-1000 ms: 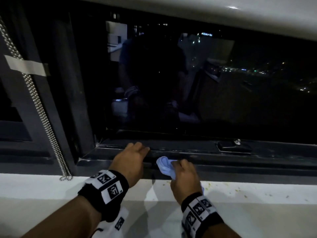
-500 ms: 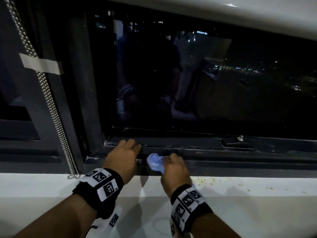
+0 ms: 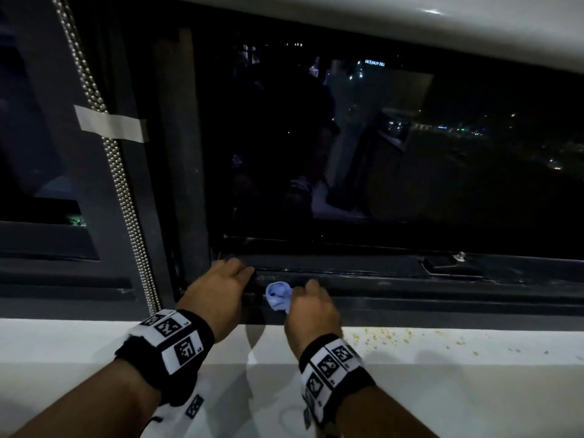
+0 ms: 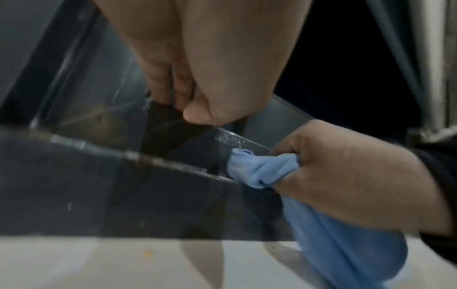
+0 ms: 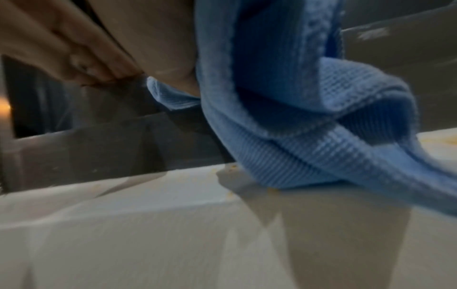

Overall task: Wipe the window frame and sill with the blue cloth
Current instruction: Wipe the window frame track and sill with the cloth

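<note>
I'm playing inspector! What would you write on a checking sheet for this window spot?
Surface: white sill, shadows from both arms.
Job's things: blue cloth bunched against the dark window frame bottom rail.
Clutter: yellow crumbs on the sill, right of the hands.
Grippers: left hand rests fingertips on the frame; right hand grips the cloth.
Cables: nothing seen.
Surroundings: bead chain at left with tape across it; dark glass showing city lights.

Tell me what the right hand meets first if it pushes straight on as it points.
Probably the dark frame rail: the right hand points at it, with the cloth in its grip leading and seemingly touching it.
</note>
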Action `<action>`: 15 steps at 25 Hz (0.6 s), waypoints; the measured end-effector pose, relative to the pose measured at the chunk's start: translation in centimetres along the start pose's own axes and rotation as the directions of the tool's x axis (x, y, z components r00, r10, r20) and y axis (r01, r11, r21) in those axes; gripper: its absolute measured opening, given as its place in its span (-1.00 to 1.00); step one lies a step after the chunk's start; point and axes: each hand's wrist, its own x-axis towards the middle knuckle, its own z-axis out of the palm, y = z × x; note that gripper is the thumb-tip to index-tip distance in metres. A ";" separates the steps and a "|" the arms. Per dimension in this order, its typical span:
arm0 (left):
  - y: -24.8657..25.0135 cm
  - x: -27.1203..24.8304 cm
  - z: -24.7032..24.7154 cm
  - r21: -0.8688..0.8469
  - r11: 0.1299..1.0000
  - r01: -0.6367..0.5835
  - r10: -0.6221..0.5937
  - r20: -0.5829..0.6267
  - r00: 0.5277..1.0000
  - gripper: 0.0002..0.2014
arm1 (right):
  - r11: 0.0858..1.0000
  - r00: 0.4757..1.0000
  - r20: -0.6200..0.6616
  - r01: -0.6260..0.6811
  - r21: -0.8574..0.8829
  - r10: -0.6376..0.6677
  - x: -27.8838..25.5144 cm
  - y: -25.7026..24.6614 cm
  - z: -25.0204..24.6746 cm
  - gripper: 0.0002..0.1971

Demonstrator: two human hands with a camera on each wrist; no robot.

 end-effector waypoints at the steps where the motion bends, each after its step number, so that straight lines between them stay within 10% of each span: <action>1: -0.1 0.0 0.2 0.007 1.000 -0.014 0.014 -0.009 1.000 -0.45 | 0.998 0.997 -0.035 0.069 -0.009 -0.069 0.0 -0.2 0.2 -0.74; 5: 0.0 -0.1 0.8 0.052 0.998 -0.035 0.038 -0.048 0.998 -0.43 | 0.958 0.957 0.092 0.282 -0.055 -0.276 0.2 2.6 -0.5 -0.62; 9: 0.3 0.0 0.0 0.014 1.000 0.007 -0.007 -0.007 1.000 -0.45 | 0.995 0.995 -0.025 0.095 -0.033 -0.095 0.0 5.5 -1.4 -0.57; 15: 0.3 0.6 -0.4 0.038 0.999 0.013 -0.017 0.108 0.994 -0.40 | 0.958 0.958 -0.029 0.286 0.006 -0.286 -0.2 -2.8 1.0 -0.65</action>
